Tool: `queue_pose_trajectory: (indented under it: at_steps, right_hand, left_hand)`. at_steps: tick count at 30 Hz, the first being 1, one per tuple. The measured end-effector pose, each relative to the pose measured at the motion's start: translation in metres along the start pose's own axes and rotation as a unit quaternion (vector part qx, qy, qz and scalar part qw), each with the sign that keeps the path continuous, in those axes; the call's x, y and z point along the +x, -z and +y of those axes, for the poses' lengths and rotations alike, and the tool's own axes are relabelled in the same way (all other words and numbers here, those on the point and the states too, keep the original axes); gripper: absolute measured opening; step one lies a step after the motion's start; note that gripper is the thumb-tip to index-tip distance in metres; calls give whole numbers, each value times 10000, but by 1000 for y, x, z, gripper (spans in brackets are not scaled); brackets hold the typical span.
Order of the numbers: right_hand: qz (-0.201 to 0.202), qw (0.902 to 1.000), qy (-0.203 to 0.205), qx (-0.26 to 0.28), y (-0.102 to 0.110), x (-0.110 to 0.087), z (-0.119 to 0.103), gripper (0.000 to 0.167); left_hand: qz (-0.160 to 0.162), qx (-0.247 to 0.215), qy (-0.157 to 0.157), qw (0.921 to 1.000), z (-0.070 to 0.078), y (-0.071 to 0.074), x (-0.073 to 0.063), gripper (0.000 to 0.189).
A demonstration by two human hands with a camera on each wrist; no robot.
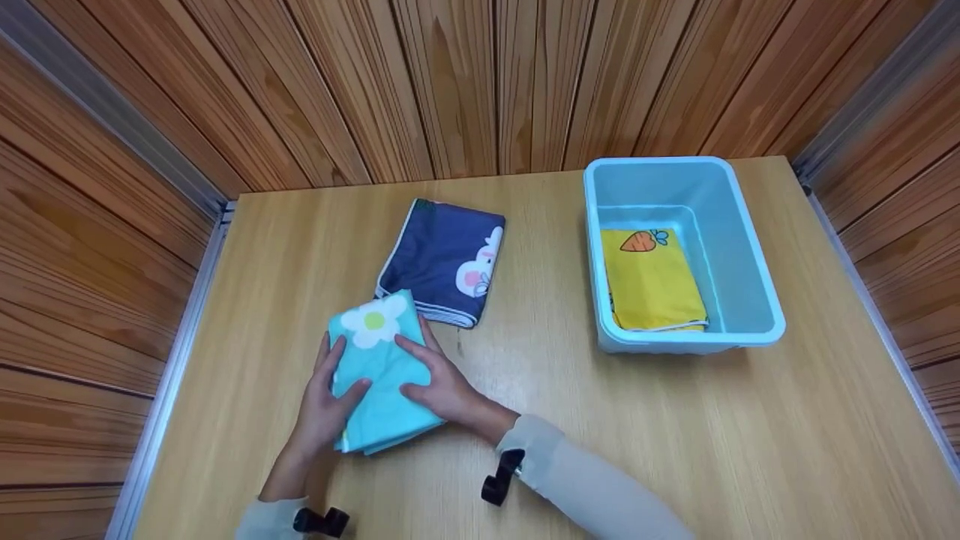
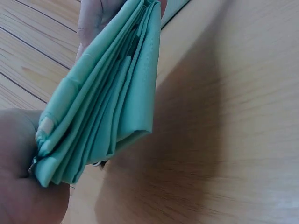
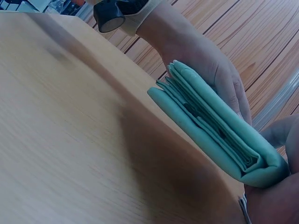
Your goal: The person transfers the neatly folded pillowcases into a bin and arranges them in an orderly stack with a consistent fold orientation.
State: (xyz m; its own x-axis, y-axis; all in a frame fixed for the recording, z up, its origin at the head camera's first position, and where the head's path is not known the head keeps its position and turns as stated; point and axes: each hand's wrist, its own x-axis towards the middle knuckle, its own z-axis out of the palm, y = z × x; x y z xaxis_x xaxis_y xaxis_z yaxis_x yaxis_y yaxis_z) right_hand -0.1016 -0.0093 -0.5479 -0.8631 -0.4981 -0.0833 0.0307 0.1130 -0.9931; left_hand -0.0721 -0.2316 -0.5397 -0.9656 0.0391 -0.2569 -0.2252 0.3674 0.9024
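Both hands grip a folded turquoise cloth [image 1: 386, 382] with a white flower at its far end. The left hand [image 1: 322, 405] holds its left side, thumb on top. On the right side, the right hand [image 1: 442, 382] has thumb and index finger on top, the other fingers hidden beneath. Stacked fold layers of the turquoise cloth [image 2: 103, 98] show in the left wrist view, and its folded edge [image 3: 219, 130] in the right wrist view, raised over the table with a shadow below. Just beyond it lies a folded navy cloth [image 1: 439, 255] with a white rabbit print, its near corner overlapped by the turquoise one.
A light blue plastic bin [image 1: 754, 262] stands at the right rear of the wooden table [image 1: 540, 360]. Inside it lies a folded yellow cloth [image 1: 652, 285] with a carrot print. Wood-panelled walls [image 1: 465, 90] enclose the table at the back and both sides.
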Motion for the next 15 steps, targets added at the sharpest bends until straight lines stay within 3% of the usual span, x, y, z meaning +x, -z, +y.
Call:
queue_pose_trajectory:
  at_steps: [10,15]
  right_hand:
    - [2,9999,-116,12,1,-2,-9,68]
    - [53,9999,68,56,2,-3,-14,69]
  left_hand:
    - [-47,-102,-196,9997,8,3,-4,76]
    - [8,-182,-414,9990,11,2,-3,77]
